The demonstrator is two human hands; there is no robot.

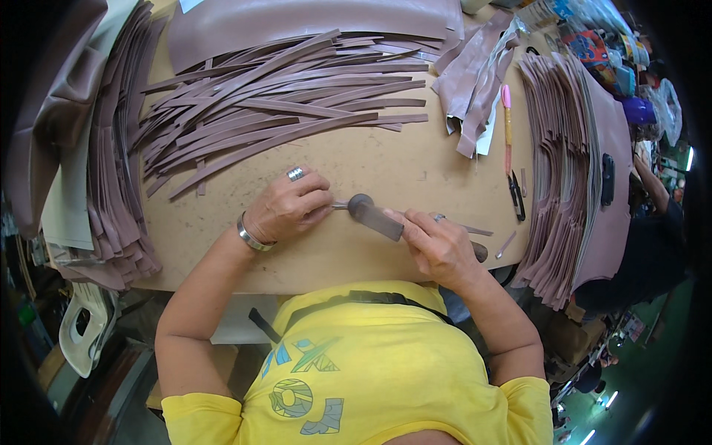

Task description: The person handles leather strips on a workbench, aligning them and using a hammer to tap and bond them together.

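My left hand (pixel 291 202) is closed in a pinch over the table, with a ring and a metal bracelet on it. From its fingertips a thin shiny piece (pixel 340 205) reaches to the dark round end of a flat grey-brown tool (pixel 380 223). My right hand (pixel 443 248) is closed on this tool's other end. Past the right palm a brown rounded handle end (pixel 480 252) sticks out; whether it belongs to the same tool is hidden. Beyond my hands lies a loose heap of mauve strips (pixel 259 111).
Stacks of mauve pieces stand at the left (pixel 122 148) and right (pixel 560 178). Mauve sheet material (pixel 311 30) lies at the back, scraps (pixel 478 81) beside it. A pink-capped pen (pixel 507 119) and black-handled snips (pixel 516 199) lie at right. Another person's arm (pixel 650 185) shows far right.
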